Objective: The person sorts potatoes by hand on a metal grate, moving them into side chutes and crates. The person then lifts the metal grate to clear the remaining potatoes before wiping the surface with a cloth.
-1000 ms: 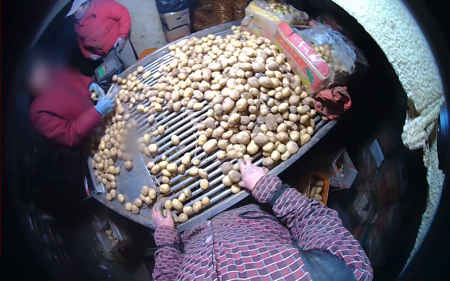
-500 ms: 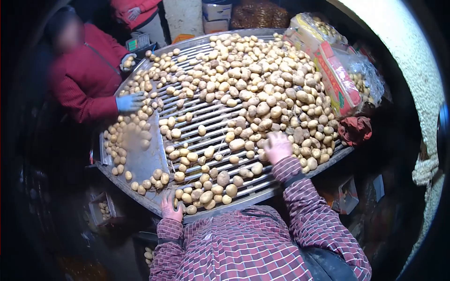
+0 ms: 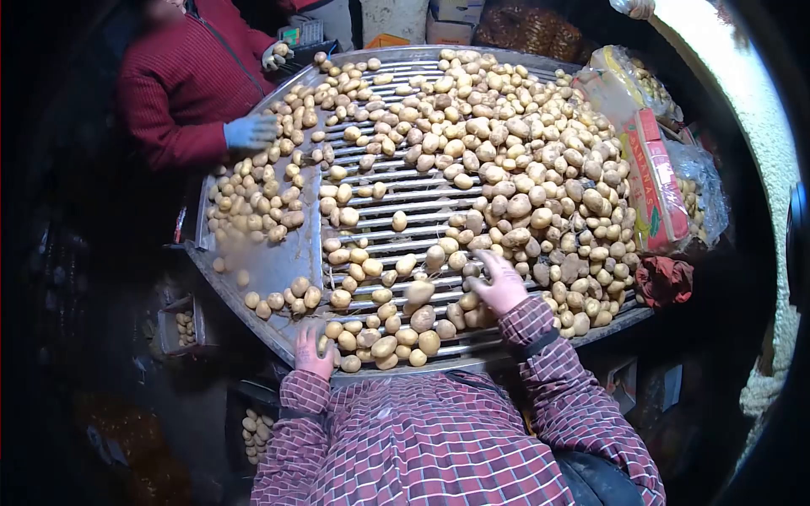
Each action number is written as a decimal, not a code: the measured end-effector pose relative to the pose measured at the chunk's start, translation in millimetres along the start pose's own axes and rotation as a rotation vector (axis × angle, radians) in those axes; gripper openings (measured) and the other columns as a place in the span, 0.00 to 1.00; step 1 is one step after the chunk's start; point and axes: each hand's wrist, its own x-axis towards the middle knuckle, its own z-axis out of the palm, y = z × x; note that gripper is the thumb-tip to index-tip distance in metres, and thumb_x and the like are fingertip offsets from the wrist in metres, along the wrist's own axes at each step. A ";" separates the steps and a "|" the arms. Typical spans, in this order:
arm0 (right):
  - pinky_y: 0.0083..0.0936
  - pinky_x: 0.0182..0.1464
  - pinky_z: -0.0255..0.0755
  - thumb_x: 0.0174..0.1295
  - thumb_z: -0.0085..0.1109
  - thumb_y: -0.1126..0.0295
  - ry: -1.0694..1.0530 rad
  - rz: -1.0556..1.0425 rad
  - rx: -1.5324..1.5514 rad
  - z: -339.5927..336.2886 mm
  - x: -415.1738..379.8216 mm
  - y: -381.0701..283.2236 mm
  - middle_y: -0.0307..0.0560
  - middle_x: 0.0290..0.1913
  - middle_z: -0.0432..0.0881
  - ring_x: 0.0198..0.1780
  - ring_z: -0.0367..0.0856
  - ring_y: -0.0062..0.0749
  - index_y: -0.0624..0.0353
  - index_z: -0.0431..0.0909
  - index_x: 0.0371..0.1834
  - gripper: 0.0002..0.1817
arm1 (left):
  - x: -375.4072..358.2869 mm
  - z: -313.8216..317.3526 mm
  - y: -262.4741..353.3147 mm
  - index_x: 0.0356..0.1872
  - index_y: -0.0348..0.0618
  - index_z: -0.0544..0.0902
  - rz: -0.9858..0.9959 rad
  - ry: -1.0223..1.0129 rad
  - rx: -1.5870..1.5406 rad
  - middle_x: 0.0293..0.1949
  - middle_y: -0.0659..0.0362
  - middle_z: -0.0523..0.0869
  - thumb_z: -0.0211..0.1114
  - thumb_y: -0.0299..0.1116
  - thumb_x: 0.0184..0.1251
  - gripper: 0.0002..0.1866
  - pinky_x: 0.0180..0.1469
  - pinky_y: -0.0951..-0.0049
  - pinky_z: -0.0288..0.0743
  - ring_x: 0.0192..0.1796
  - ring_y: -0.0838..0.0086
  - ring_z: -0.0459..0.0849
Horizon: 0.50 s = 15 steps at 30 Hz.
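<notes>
Potatoes (image 3: pixel 523 181) lie heaped on a slatted metal sorting table (image 3: pixel 380 221). At the table's near edge, my left hand (image 3: pixel 314 354) has its fingers curled around a small potato (image 3: pixel 323 343). Farther right, my right hand (image 3: pixel 503 285) reaches over the near side of the heap, its fingers apart and touching potatoes. Just left of it, a blurred potato (image 3: pixel 419 293) lies over the slats. Several potatoes (image 3: pixel 384 347) are gathered along the near rim between my hands.
Across the table at left, a person's blue-gloved hand (image 3: pixel 251 132) rests by potatoes; their other gloved hand (image 3: pixel 277 56) holds one. A smooth metal plate (image 3: pixel 287 253) covers the left side. A red banana carton (image 3: pixel 662 190) and a red cloth (image 3: pixel 664 280) sit at right.
The view has shifted, so the table sits farther right and higher. My right hand has opened its fingers and moved toward the near edge; potatoes beside it have rolled nearer. My left hand stays put.
</notes>
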 end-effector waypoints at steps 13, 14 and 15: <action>0.43 0.67 0.67 0.49 0.71 0.55 -0.419 -0.076 -0.068 40.0 -43.5 -28.2 0.71 0.73 0.48 0.65 0.67 0.66 0.42 0.60 0.72 0.45 | 39.9 34.9 123.8 0.64 0.55 0.71 0.624 -0.476 0.219 0.66 0.57 0.70 0.66 0.39 0.53 0.32 0.66 0.53 0.63 0.68 0.55 0.66; 0.43 0.65 0.68 0.50 0.71 0.55 -0.477 -0.111 -0.118 43.0 -40.7 -37.0 0.70 0.73 0.49 0.64 0.68 0.65 0.42 0.62 0.71 0.43 | 39.7 28.4 117.5 0.63 0.56 0.72 0.563 -0.464 0.232 0.66 0.58 0.70 0.66 0.39 0.53 0.32 0.66 0.53 0.64 0.68 0.55 0.66; 0.44 0.63 0.70 0.50 0.70 0.55 -0.538 -0.146 -0.168 42.8 -38.7 -46.1 0.68 0.73 0.49 0.63 0.70 0.63 0.43 0.63 0.70 0.41 | 37.8 22.2 104.6 0.62 0.57 0.74 0.505 -0.463 0.260 0.64 0.59 0.72 0.65 0.39 0.55 0.29 0.66 0.53 0.64 0.67 0.55 0.68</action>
